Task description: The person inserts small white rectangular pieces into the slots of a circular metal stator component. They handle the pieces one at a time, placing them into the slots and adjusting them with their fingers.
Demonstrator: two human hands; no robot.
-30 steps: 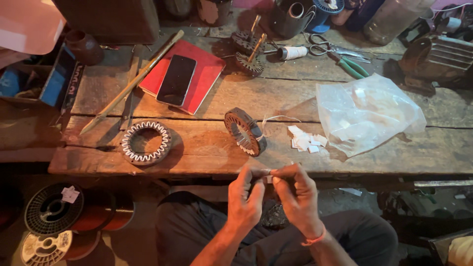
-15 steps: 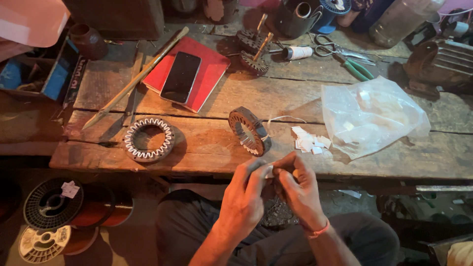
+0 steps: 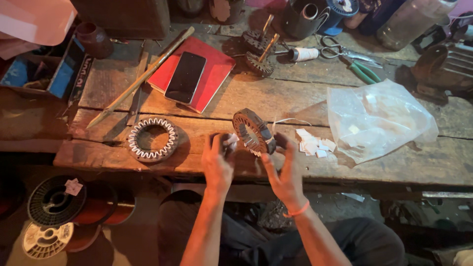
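A ring-shaped metal stator core point(image 3: 252, 130) stands tilted on edge on the wooden workbench point(image 3: 374, 172). My right hand point(image 3: 285, 170) reaches up to its lower right side, fingers at its rim. My left hand point(image 3: 218, 158) is just left of the core and pinches a small white paper slip point(image 3: 230, 141). A little pile of white paper slips point(image 3: 313, 145) lies right of the core. A second stator ring with white lining in its slots point(image 3: 152, 139) lies flat to the left.
A clear plastic bag point(image 3: 378, 120) holding white slips lies at right. A phone point(image 3: 185, 77) rests on a red notebook point(image 3: 213, 69). A long wooden stick point(image 3: 140, 79), scissors point(image 3: 345, 49), green pliers point(image 3: 363, 72), a thread spool point(image 3: 302, 53) and wire reels on the floor point(image 3: 53, 202) surround.
Both hands have risen from in front of my lap to the bench. They now reach the upright stator core, the left one still pinching the white slip.
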